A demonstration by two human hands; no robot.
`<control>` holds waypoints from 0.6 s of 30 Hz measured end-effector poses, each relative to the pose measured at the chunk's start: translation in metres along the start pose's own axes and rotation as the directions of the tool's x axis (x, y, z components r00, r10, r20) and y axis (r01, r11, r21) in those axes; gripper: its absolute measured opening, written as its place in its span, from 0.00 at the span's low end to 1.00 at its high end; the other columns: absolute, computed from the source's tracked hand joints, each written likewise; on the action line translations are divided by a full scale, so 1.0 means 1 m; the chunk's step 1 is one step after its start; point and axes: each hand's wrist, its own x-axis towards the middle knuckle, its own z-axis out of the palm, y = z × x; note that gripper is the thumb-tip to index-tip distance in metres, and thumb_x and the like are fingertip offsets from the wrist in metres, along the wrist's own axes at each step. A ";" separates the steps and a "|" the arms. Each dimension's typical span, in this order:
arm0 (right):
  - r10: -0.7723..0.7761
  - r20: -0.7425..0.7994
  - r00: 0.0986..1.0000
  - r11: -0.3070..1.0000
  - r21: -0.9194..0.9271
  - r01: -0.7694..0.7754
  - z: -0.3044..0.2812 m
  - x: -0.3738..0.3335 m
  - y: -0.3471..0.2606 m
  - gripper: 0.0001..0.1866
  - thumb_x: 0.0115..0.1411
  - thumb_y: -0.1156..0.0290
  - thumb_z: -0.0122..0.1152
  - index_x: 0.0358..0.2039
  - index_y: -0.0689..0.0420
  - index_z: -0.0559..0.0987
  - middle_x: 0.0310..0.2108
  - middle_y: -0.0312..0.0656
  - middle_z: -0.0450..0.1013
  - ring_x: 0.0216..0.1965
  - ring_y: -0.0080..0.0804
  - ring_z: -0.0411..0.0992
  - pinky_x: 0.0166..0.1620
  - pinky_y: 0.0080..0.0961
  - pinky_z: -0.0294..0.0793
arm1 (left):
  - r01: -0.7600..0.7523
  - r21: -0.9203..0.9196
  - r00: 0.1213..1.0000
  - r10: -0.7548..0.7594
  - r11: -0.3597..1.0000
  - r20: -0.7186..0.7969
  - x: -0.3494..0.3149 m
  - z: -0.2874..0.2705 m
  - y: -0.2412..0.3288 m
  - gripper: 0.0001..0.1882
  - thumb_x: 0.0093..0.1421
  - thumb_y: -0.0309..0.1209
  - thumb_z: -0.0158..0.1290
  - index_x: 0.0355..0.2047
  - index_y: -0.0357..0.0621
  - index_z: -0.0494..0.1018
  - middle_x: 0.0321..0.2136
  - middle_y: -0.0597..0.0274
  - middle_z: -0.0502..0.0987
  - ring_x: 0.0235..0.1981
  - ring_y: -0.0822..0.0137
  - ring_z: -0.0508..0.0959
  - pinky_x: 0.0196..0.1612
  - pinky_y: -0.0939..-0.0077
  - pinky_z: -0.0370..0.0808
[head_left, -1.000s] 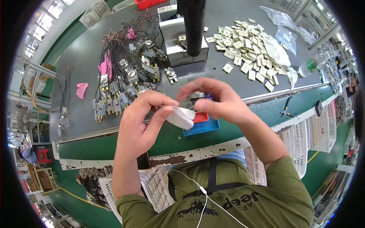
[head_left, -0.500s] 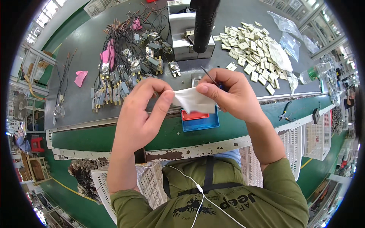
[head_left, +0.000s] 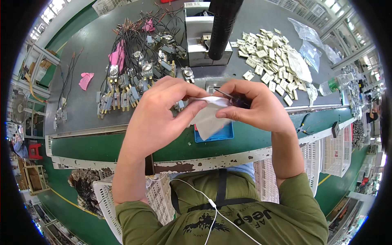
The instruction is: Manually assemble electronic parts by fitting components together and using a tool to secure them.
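Note:
Between my two hands hangs a thin, limp white piece [head_left: 209,119], cloth or paper; I cannot tell which. My left hand [head_left: 157,114] pinches its upper left edge with thumb and fingers. Its upper right side is at the thumb and fingers of my right hand [head_left: 263,107]. Also in my right hand lies a screwdriver-like tool [head_left: 241,102], with a dark handle and a thin metal shaft pointing left. Below the white piece, a small blue tray [head_left: 225,134] sits on the green bench edge, partly covered from view.
Wired metal-and-grey parts [head_left: 136,77] are heaped at left. A metal fixture [head_left: 200,34] with a black column [head_left: 223,32] stands behind my hands. Cream rectangular pieces [head_left: 267,55] lie piled at right, near a plastic bottle [head_left: 335,83] and pliers [head_left: 303,124].
My left hand has moved right, toward my right hand. The white piece now hangs lower, folded narrower and tilted. The tool in my right hand has turned flatter.

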 end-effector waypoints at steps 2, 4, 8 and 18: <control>-0.058 -0.040 0.998 0.992 -0.117 0.053 -0.003 -0.002 0.001 0.16 0.48 0.73 0.68 0.37 0.64 0.76 0.24 0.31 0.70 0.24 0.10 0.64 0.27 0.10 0.63 | 0.059 -0.024 0.998 -0.059 0.998 -0.024 -0.001 -0.002 0.002 0.08 0.51 0.24 0.57 0.32 0.38 0.73 0.26 0.63 0.74 0.28 0.72 0.70 0.33 0.79 0.66; -0.007 -0.066 0.998 0.990 -0.141 -0.003 -0.008 -0.006 -0.004 0.16 0.47 0.73 0.68 0.36 0.64 0.76 0.23 0.31 0.70 0.24 0.10 0.63 0.26 0.10 0.62 | 0.103 -0.054 0.994 -0.105 0.993 -0.029 -0.002 -0.004 0.003 0.07 0.52 0.25 0.55 0.32 0.37 0.72 0.26 0.64 0.73 0.28 0.73 0.69 0.34 0.81 0.65; 0.087 -0.125 0.988 0.991 -0.091 -0.099 -0.015 -0.007 -0.014 0.12 0.48 0.73 0.68 0.31 0.62 0.75 0.22 0.28 0.67 0.22 0.08 0.61 0.24 0.08 0.58 | 0.176 -0.208 0.978 -0.195 0.962 -0.073 -0.002 -0.003 0.002 0.06 0.55 0.27 0.53 0.31 0.36 0.71 0.25 0.64 0.71 0.28 0.71 0.69 0.33 0.79 0.65; -0.125 -0.279 0.952 0.990 0.032 0.139 -0.010 -0.009 -0.013 0.09 0.52 0.70 0.65 0.28 0.61 0.75 0.22 0.26 0.68 0.23 0.07 0.62 0.26 0.06 0.61 | 0.144 -0.590 0.947 -0.283 0.794 -0.150 0.005 0.008 -0.002 0.10 0.62 0.33 0.46 0.30 0.39 0.69 0.22 0.73 0.67 0.25 0.82 0.61 0.30 0.87 0.59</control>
